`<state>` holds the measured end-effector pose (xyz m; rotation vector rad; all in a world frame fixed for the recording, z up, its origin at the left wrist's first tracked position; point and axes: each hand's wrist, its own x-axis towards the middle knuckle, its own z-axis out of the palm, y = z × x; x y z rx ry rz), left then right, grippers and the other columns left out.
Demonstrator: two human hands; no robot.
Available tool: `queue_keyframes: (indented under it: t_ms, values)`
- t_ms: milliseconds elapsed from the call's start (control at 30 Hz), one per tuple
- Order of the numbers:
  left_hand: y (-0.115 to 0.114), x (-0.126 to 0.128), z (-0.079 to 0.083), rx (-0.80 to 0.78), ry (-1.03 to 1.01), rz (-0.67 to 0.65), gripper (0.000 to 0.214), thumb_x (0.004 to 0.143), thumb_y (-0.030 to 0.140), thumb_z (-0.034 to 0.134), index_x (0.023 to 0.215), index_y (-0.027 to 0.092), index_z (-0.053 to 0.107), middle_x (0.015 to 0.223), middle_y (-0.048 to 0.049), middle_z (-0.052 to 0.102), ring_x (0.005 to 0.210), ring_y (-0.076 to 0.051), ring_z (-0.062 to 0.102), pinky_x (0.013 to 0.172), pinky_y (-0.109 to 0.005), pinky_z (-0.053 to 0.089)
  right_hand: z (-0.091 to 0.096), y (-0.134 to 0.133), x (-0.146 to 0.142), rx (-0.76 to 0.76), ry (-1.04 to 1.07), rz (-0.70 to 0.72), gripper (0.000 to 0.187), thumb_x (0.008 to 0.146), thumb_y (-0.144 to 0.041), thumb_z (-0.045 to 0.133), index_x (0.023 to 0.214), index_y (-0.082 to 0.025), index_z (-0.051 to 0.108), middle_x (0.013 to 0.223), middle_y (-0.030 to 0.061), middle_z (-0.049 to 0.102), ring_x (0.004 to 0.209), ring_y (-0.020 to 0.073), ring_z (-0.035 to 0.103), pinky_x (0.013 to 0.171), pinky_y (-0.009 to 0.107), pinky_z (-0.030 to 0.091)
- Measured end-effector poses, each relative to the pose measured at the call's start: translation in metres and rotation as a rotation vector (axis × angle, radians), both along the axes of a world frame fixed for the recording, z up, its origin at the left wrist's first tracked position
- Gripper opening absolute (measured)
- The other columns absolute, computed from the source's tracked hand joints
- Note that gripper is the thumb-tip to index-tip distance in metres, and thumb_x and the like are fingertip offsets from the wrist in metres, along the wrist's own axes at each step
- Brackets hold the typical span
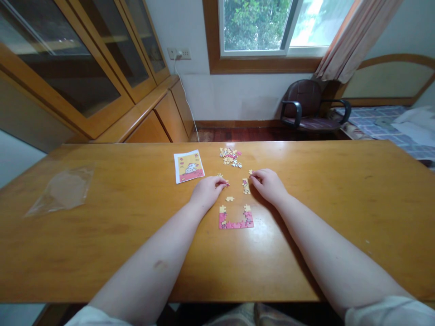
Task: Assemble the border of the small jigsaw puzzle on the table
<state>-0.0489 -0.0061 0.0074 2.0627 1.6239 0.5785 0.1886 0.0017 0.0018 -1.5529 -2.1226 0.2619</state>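
My left hand (210, 189) is closed in a pinch, with a small pink puzzle piece (227, 184) at its fingertips. Opposite it, my right hand (268, 183) also has its fingers drawn together, at a yellow puzzle piece (250, 172). A joined strip of yellow puzzle pieces (246, 186) lies between the hands, close to my right thumb. Nearer to me, a single yellow piece (229, 198) lies above a partly joined puzzle border (236, 225), U-shaped, pink with yellow upper ends. Another small piece (220, 175) shows just beyond my left fingers.
A heap of loose puzzle pieces (230, 156) lies toward the table's far edge. The picture card (190, 167) is left of it. A clear plastic bag (64, 188) rests on the wooden table (340, 194) at left. Beyond stand a cabinet (136, 113) and an armchair (306, 102).
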Motion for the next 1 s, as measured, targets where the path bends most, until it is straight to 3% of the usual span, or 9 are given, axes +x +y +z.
queue_keyframes:
  t_ms: [333,567,1000]
  values:
    - [0.0026,-0.0011,0.0004,0.089,0.105,-0.032,0.018,0.087,0.026,0.057,0.097,0.021,0.071,0.099,-0.0051,0.07,0.095,-0.021,0.063,0.084,-0.033,0.049,-0.0012,0.0009,0.0005,-0.003,-0.003,0.003,0.02,0.087,-0.024,0.053,0.081,-0.019,0.071,0.083,0.0057,0.072,0.082,0.0189,0.061,0.078,0.028,0.043]
    - [0.0015,-0.0041,-0.0011,0.174,0.139,-0.082,0.016,0.085,0.026,0.058,0.09,0.024,0.074,0.098,-0.0033,0.068,0.092,-0.02,0.063,0.085,-0.034,0.049,0.0011,-0.0001,0.0002,-0.019,-0.005,-0.006,0.02,0.088,-0.023,0.053,0.082,-0.019,0.071,0.087,0.0058,0.073,0.085,0.0192,0.062,0.081,0.029,0.044]
    - [-0.0016,-0.0021,0.0031,0.145,0.145,-0.09,0.018,0.086,0.027,0.058,0.093,0.024,0.074,0.1,-0.0043,0.068,0.094,-0.02,0.062,0.085,-0.033,0.049,0.001,-0.0006,0.0001,-0.028,0.009,-0.01,0.02,0.087,-0.023,0.052,0.081,-0.019,0.071,0.087,0.006,0.073,0.085,0.0195,0.062,0.081,0.029,0.044]
